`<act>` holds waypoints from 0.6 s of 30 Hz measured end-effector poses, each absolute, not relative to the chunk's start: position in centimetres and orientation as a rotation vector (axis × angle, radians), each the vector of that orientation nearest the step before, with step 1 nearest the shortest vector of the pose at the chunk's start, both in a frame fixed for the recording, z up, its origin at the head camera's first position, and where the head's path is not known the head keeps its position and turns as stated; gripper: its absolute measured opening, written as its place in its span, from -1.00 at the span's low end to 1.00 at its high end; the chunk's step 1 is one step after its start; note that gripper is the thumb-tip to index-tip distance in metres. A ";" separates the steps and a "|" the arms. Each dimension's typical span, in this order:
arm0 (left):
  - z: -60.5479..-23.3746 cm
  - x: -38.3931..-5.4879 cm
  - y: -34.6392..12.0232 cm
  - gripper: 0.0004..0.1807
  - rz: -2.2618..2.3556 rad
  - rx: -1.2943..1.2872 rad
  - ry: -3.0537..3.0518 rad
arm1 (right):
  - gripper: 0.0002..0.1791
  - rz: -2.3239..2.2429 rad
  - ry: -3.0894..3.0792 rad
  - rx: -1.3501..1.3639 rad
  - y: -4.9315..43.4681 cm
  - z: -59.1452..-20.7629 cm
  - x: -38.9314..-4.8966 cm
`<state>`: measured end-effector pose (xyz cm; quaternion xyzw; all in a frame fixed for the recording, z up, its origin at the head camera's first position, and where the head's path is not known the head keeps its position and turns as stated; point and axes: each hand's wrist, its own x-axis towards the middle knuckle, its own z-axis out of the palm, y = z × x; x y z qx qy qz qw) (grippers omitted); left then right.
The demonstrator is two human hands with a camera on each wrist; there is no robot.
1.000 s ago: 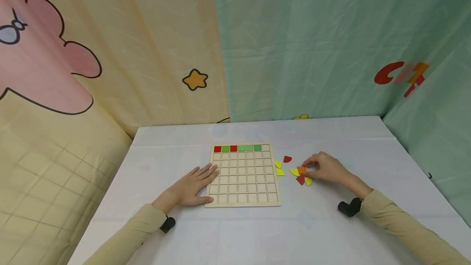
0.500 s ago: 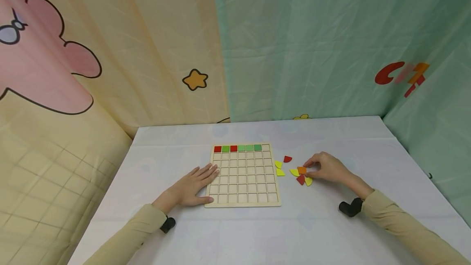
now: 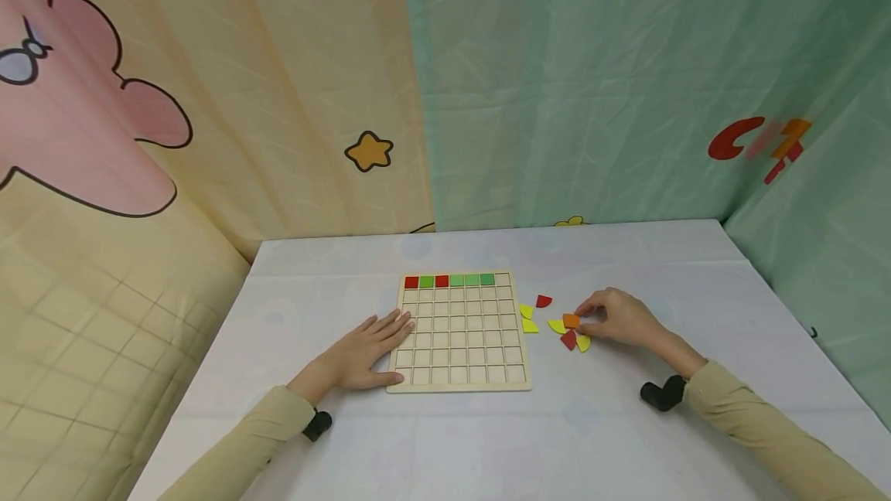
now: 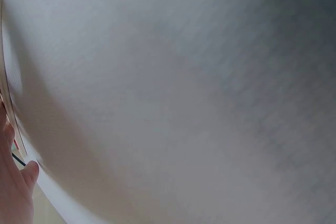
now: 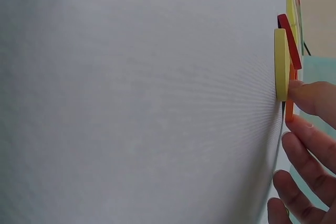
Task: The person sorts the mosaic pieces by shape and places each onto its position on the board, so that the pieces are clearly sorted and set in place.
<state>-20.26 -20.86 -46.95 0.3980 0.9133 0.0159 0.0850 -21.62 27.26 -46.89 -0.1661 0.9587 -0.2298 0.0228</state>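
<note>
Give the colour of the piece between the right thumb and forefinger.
Orange; the piece shows best in the head view.

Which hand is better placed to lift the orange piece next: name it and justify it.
The right hand, most likely: it pinches the orange piece. The left hand rests on the left edge of the board, across from that piece.

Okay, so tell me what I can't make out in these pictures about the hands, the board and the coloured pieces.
- Head view: part of the grid board's left side, covered by the left hand.
- Left wrist view: most of the board and hand, cut off by the left edge.
- Right wrist view: part of the orange piece, behind a yellow piece; the right hand is cut off by the right edge.
</note>
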 end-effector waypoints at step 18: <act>-46.5 -20.1 -20.7 -0.04 0.063 1.181 2.709 | -0.70 -0.681 2.990 -0.464 26.0 -45.6 -22.1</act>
